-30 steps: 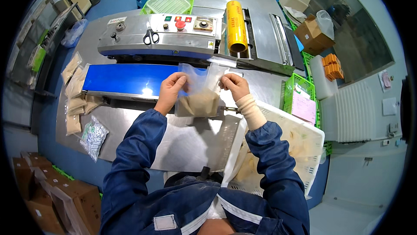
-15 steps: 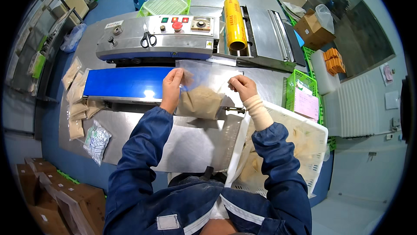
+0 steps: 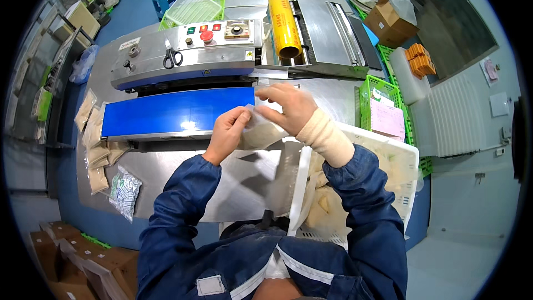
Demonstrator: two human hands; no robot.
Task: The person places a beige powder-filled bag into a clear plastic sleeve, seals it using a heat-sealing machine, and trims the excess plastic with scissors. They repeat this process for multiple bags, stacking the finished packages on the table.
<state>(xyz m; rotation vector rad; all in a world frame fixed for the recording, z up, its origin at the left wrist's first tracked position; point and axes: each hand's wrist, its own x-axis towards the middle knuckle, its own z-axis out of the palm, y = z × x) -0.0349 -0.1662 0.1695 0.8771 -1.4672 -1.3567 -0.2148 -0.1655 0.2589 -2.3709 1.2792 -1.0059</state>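
A clear plastic bag point(image 3: 260, 135) with pale tan powder in its lower part hangs in front of the sealing machine. My left hand point(image 3: 225, 134) is closed, its thumb and finger pinching the bag's upper left edge. Over the bag's upper right side is my right hand point(image 3: 290, 109), its thumb and fingers apart. Whether its thumb touches the plastic, I cannot tell. Just beyond the hands lie the blue conveyor belt point(image 3: 172, 112) and the band sealer point(image 3: 216, 53), with black-handled scissors point(image 3: 171, 58) on top.
Filled bags point(image 3: 95, 144) pile up at the belt's left end, beside a printed plastic packet point(image 3: 126, 190). Right of me stands a white crate point(image 3: 410, 189) holding more bags. A yellow film roll point(image 3: 284, 25) lies on the wrapping machine; a green basket point(image 3: 366, 106) is at the right.
My right hand has moved left toward my left hand and its fingers have spread. The bag's top, stretched wide before, is now drawn together and partly hidden. The view has shifted slightly.
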